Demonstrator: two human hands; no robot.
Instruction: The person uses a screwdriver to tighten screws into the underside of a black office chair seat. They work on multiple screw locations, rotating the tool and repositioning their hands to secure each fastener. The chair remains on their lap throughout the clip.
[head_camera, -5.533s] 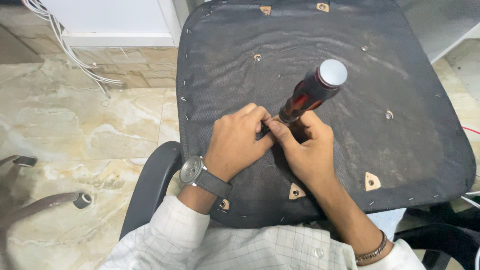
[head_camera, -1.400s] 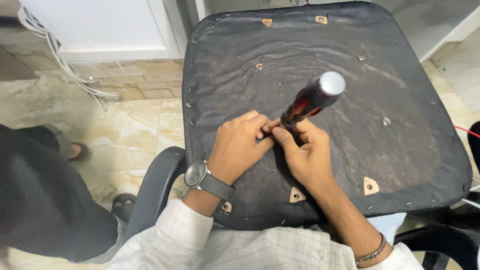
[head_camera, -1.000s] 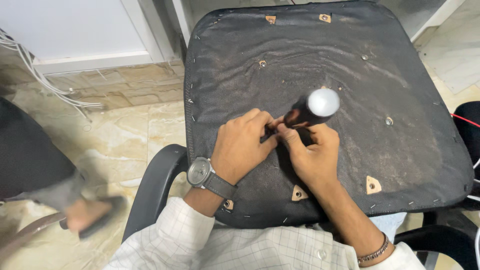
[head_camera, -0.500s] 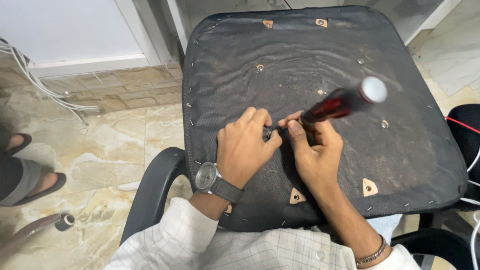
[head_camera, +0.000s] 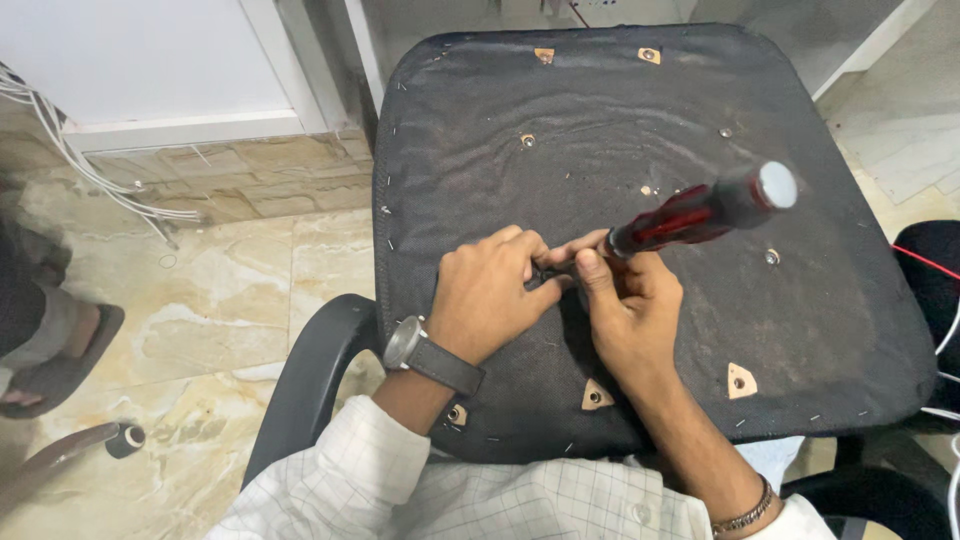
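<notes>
Right hand: the right hand (head_camera: 628, 305) lies on the upturned underside of a chair seat, fingers curled around the front end of a screwdriver (head_camera: 700, 210), thumb pressed near where the handle narrows.
Left hand: the left hand (head_camera: 487, 293) sits just beside the right, knuckles up, fingers bent and pinching at something small and dark between the two hands; what it pinches is hidden by the fingers.
Screwdriver: red and black handle with a pale round cap at the back end, tilted up and away to the right; the tip is covered by the hands.
Chair seat: the chair seat (head_camera: 620, 110) is a wide panel covered in black fabric, stapled along the edges, with small wooden patches and screw holes showing through; it fills the middle of the view, and both hands rest near its centre front.
Armrest: a black curved armrest (head_camera: 310, 375) hangs below the seat's left edge.
Wristwatch: a grey wristwatch (head_camera: 425, 352) with a dark strap on the left wrist.
Bracelet: a thin bracelet (head_camera: 745, 510) on the right wrist.
Sleeves: white checked shirt sleeves at the bottom.
Floor: a marbled beige tile floor (head_camera: 200, 300) on the left, with white cables (head_camera: 90, 170) along the wall.
Other person: a sandalled foot (head_camera: 55, 350) at the far left edge.
</notes>
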